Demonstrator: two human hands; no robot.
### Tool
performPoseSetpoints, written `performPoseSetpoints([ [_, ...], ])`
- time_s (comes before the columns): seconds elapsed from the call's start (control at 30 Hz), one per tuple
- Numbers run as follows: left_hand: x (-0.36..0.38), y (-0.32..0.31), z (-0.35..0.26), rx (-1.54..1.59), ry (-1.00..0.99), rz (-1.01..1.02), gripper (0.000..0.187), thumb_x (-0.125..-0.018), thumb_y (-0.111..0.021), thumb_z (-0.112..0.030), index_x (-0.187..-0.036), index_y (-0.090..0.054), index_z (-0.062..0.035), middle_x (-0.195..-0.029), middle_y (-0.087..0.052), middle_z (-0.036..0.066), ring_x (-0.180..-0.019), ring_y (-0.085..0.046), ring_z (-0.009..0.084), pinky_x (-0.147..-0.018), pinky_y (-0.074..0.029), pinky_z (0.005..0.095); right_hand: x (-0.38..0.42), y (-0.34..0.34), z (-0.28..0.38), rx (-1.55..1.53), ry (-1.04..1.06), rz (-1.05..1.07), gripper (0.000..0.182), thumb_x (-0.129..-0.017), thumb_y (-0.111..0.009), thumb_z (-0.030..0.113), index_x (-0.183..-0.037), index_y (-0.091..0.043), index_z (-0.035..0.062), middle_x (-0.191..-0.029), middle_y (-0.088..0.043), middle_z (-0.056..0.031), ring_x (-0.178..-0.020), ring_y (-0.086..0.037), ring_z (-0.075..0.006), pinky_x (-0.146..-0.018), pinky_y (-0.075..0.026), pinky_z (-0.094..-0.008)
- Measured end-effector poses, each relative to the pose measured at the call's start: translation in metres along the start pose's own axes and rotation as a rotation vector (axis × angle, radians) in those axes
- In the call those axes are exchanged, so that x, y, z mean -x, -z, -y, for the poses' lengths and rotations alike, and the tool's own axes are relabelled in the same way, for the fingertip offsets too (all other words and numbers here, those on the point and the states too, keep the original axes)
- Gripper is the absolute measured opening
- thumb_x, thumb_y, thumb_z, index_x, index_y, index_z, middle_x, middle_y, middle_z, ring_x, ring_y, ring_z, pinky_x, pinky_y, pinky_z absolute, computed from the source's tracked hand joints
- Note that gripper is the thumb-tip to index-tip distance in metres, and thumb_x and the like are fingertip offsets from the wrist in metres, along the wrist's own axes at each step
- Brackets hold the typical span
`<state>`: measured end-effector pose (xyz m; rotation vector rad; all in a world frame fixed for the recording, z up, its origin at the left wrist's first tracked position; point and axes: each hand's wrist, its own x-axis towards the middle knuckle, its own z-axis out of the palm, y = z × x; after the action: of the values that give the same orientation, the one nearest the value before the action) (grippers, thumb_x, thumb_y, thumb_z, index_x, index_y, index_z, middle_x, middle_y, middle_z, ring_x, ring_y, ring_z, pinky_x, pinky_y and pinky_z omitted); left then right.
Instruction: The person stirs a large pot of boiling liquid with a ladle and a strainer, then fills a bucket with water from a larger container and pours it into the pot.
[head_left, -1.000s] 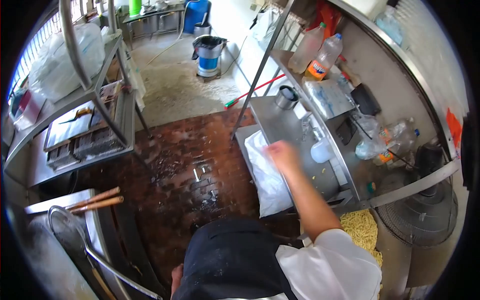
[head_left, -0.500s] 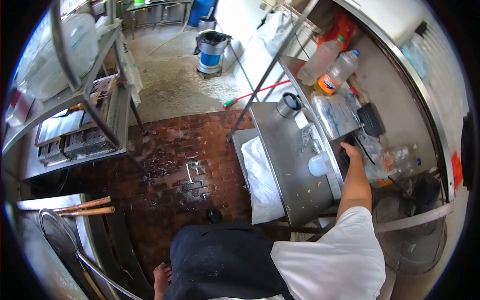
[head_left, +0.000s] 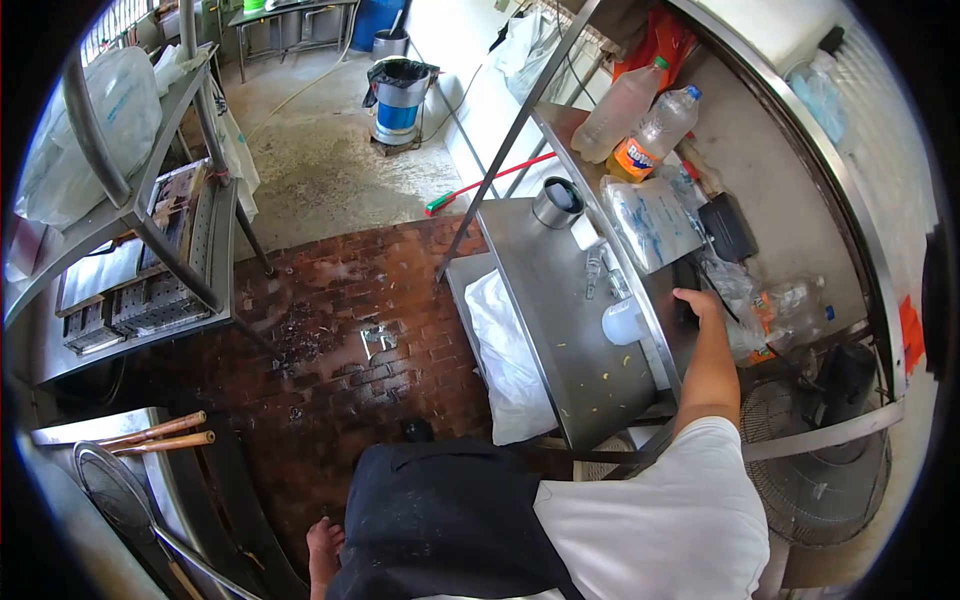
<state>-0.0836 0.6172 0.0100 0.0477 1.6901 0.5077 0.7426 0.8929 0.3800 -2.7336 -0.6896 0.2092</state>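
Observation:
My right hand (head_left: 697, 302) reaches out over the steel machine top (head_left: 570, 300) and rests on a small black object (head_left: 687, 276) on the shelf behind it; whether the fingers grip it I cannot tell. A white plastic bottle (head_left: 622, 321) lies just left of the hand. A crumpled clear plastic bag (head_left: 740, 300) sits to its right. My left hand is out of view. I wear a white shirt and a dark apron (head_left: 450, 530).
A white cloth (head_left: 505, 355) drapes the machine's lower ledge. Bottles (head_left: 645, 130), a plastic packet (head_left: 650, 220) and a steel cup (head_left: 555, 203) stand further back. A fan (head_left: 820, 470) sits lower right. Metal racks (head_left: 140, 260) stand left across the wet brick floor.
My right hand swung from above the white cloth to the right, onto the black object on the shelf, where it stays. The view shifted slightly.

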Motion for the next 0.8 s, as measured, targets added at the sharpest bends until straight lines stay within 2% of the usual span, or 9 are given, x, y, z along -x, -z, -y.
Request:
performPoseSetpoints([
  [0.1, -0.001, -0.002, -0.007, -0.033, -0.022, 0.017, 0.034, -0.090, -0.056, -0.033, -0.111, -0.054, -0.0063, -0.073, -0.059, 0.005, -0.056, -0.057, 0.0189, -0.047, -0.044, 0.0334, 0.011, -0.002, -0.004, 0.029, 0.028, -0.113, 0.104, -0.053, -0.086, 0.049, -0.123, -0.049, -0.0174, -0.127, -0.053, -0.0320, -0.121, -0.053, -0.0378, -0.102, -0.041, -0.0382],
  [0.17, -0.001, -0.003, -0.012, -0.058, -0.036, 0.027, 0.034, -0.090, -0.055, -0.033, -0.111, -0.054, -0.0064, -0.074, -0.059, 0.005, -0.055, -0.057, 0.0187, -0.046, -0.043, 0.0333, 0.019, -0.004, -0.007, 0.018, 0.166, -0.234, 0.108, -0.052, -0.086, 0.052, -0.126, -0.046, -0.0165, -0.127, -0.053, -0.0320, -0.121, -0.052, -0.0391, -0.102, -0.041, -0.0389],
  [0.3, -0.005, 0.000, -0.010, -0.102, -0.057, 0.042, 0.034, -0.090, -0.055, -0.033, -0.112, -0.054, -0.0066, -0.074, -0.060, 0.004, -0.055, -0.057, 0.0184, -0.045, -0.042, 0.0331, 0.040, 0.002, 0.004, 0.036, 0.151, -0.249, 0.105, -0.053, -0.088, 0.044, -0.125, -0.045, -0.0189, -0.124, -0.055, -0.0320, -0.117, -0.055, -0.0363, -0.099, -0.043, -0.0369],
  [0.4, -0.009, 0.004, -0.001, -0.129, -0.066, 0.055, 0.035, -0.090, -0.055, -0.034, -0.112, -0.054, -0.0067, -0.075, -0.060, 0.004, -0.054, -0.057, 0.0181, -0.044, -0.041, 0.0330, 0.025, -0.001, -0.004, 0.049, 0.154, -0.208, 0.109, -0.052, -0.088, 0.047, -0.126, -0.043, -0.0189, -0.124, -0.055, -0.0320, -0.117, -0.056, -0.0361, -0.098, -0.043, -0.0359],
  [0.5, -0.014, 0.007, 0.010, -0.150, -0.078, 0.070, 0.035, -0.090, -0.055, -0.034, -0.113, -0.053, -0.0069, -0.075, -0.061, 0.004, -0.054, -0.057, 0.0179, -0.044, -0.040, 0.0329, 0.027, -0.003, -0.002, 0.079, 0.160, -0.271, 0.109, -0.051, -0.087, 0.049, -0.126, -0.044, -0.0183, -0.123, -0.056, -0.0317, -0.117, -0.056, -0.0365, -0.098, -0.044, -0.0363],
  [0.57, -0.015, 0.010, 0.014, -0.166, -0.089, 0.080, 0.036, -0.091, -0.055, -0.035, -0.113, -0.053, -0.0069, -0.075, -0.061, 0.003, -0.054, -0.057, 0.0177, -0.043, -0.039, 0.0328, 0.034, 0.001, 0.002, 0.130, 0.122, -0.214, 0.113, -0.053, -0.084, 0.056, -0.132, -0.042, -0.0131, -0.132, -0.050, -0.0308, -0.124, -0.050, -0.0375, -0.104, -0.039, -0.0392],
  [0.8, -0.017, 0.013, 0.010, -0.154, -0.066, 0.073, 0.035, -0.090, -0.056, -0.033, -0.113, -0.053, -0.0074, -0.076, -0.060, 0.004, -0.054, -0.057, 0.0179, -0.043, -0.041, 0.0320, 0.036, 0.004, 0.003, 0.139, 0.131, -0.188, 0.114, -0.053, -0.084, 0.056, -0.133, -0.040, -0.0135, -0.133, -0.049, -0.0307, -0.126, -0.049, -0.0370, -0.105, -0.039, -0.0389],
])
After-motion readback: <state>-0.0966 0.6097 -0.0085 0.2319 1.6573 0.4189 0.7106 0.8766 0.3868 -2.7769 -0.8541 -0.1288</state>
